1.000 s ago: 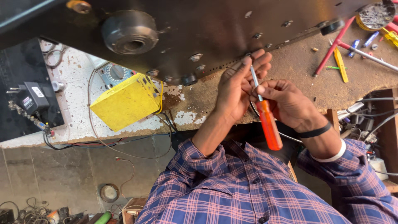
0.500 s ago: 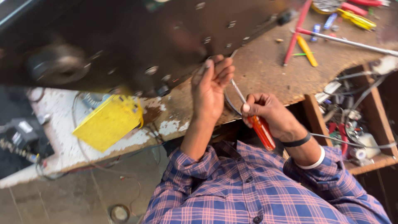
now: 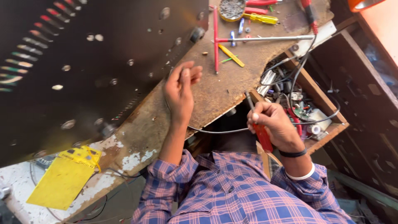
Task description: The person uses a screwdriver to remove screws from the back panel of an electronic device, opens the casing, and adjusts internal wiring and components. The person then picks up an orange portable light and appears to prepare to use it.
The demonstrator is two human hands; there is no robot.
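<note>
My left hand (image 3: 180, 89) rests over the worn brown workbench (image 3: 232, 89), close to the edge of a large black metal panel (image 3: 103, 62) dotted with screws. Its fingers are pinched together, and I cannot see anything between them. My right hand (image 3: 275, 124) is lower and to the right, near my chest, closed around a red-handled screwdriver (image 3: 262, 137) whose shaft points up toward the bench. A thin black cable (image 3: 219, 131) runs between the two wrists. Both sleeves are blue plaid.
A yellow flat case (image 3: 66, 176) lies at the lower left. At the bench's far end lie a red T-handle tool (image 3: 215, 39), a yellow screwdriver (image 3: 260, 18), a small yellow tool (image 3: 232, 56) and a round tin (image 3: 231, 9) of small parts. An open wooden drawer (image 3: 327, 124) of wires and parts sits right.
Both hands were together at the panel's edge with the screwdriver tip on it. Now my right hand has pulled the screwdriver back toward me and the hands are apart.
</note>
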